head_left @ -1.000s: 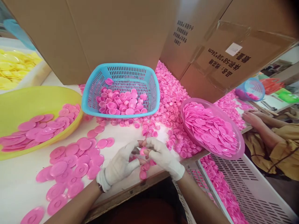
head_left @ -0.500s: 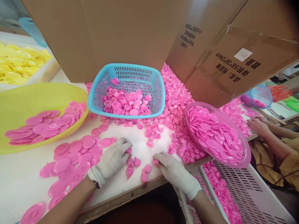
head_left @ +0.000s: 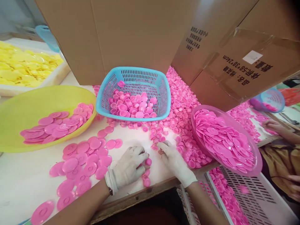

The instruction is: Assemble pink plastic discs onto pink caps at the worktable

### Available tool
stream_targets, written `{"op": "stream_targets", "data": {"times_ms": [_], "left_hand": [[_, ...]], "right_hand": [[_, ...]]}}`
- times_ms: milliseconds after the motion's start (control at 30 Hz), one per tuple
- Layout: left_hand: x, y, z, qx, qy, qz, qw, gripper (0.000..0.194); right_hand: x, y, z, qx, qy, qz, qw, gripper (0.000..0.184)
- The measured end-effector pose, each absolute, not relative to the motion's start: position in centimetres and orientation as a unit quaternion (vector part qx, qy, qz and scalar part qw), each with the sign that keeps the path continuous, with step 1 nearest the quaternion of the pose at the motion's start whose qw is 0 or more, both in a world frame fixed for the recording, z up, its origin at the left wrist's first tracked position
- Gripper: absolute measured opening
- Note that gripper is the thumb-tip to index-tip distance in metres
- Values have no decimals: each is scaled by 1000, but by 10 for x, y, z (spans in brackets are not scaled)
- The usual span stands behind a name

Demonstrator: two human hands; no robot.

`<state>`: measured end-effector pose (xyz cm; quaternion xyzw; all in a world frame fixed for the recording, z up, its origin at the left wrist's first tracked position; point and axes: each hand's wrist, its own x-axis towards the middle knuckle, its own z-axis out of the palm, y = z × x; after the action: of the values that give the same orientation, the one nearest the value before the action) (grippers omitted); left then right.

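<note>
My left hand (head_left: 128, 167), in a white glove with bare fingertips, is curled over the table. Its fingers close round small pink plastic pieces (head_left: 148, 161), mostly hidden by the palm. Two more round pink pieces (head_left: 146, 182) lie just below those fingertips. My right hand (head_left: 174, 162), gloved the same way, has bent fingers drawn together at the near edge of a heap of small pink cups (head_left: 185, 106). Whatever sits between its fingertips is hidden. Flat pink discs (head_left: 82, 158) are spread left of my left hand.
Behind my hands stands a blue basket (head_left: 167, 93) holding pink cups. A yellow bowl (head_left: 14, 125) and a pink bowl (head_left: 257, 159) hold discs. Large cardboard boxes (head_left: 140, 34) rise behind. Below the table's edge (head_left: 140, 196) is a white crate (head_left: 269, 200). A co-worker's hand (head_left: 273, 125) shows at right.
My left hand has moved right and now covers where several loose pink pieces lay. My right hand has reached forward to the cup heap. The view has shifted slightly left.
</note>
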<state>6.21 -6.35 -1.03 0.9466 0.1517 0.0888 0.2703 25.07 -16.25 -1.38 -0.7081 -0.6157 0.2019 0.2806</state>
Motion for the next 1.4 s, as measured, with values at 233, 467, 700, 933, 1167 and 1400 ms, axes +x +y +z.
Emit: {"op": "stream_targets", "data": {"times_ms": [233,467,700,933,1167,1400], "left_hand": [[55,-57,-16,924,174,109,322,12],[95,-34,-6,910,247,165,289,19],[138,-30,2,956,210,61,195,21],[93,-26,-5,921,284,116,239,27],[53,-20,-4,833,382,264,301,25],[47,-21,0,806,373,217,405,23]], "right_hand": [[246,-152,-10,-704,-671,145,181,24],[242,-159,-10,-691,-678,160,194,21],[246,-163,-18,-720,-646,135,213,26],[238,-163,-13,-712,-654,156,201,27],[232,-174,-23,-715,-667,154,145,23],[225,-135,-5,-679,-675,186,220,36]]}}
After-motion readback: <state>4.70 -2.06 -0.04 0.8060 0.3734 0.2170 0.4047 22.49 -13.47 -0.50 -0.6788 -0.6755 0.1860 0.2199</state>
